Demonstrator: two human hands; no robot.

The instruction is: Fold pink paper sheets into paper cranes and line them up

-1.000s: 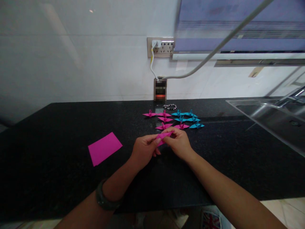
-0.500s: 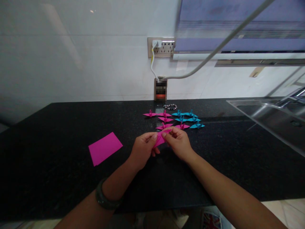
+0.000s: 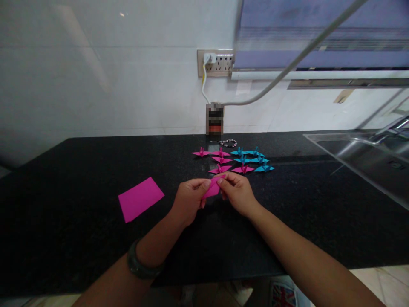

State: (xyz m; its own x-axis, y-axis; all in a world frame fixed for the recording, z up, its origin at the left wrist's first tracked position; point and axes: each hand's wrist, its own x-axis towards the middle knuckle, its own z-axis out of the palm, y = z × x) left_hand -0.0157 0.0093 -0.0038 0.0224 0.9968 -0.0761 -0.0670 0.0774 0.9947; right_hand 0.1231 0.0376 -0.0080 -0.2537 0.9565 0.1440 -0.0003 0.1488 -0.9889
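A folded piece of pink paper (image 3: 212, 189) is held between both hands above the dark counter. My left hand (image 3: 189, 199) pinches its left side, thumb on top. On the right side and upper edge, my right hand (image 3: 239, 191) grips it with thumb and fingertips; the fingers hide part of the paper. Just beyond the hands sit several pink paper cranes (image 3: 221, 160) and, to their right, several blue paper cranes (image 3: 263, 168). Flat pink paper sheets (image 3: 140, 199) lie in a stack to the left of my left hand.
A black granite counter (image 3: 79, 251) spans the view. Behind the cranes lie a beaded bracelet (image 3: 228, 143) and a small blurred-out box (image 3: 215, 120) against the wall, with cables running from it. A metal sink (image 3: 367, 164) is set in at the right.
Both hands have shifted slightly, and the pink paper's upper flap now lies flatter, with more of its face showing between the thumbs. The cranes and the sheets stay in place.
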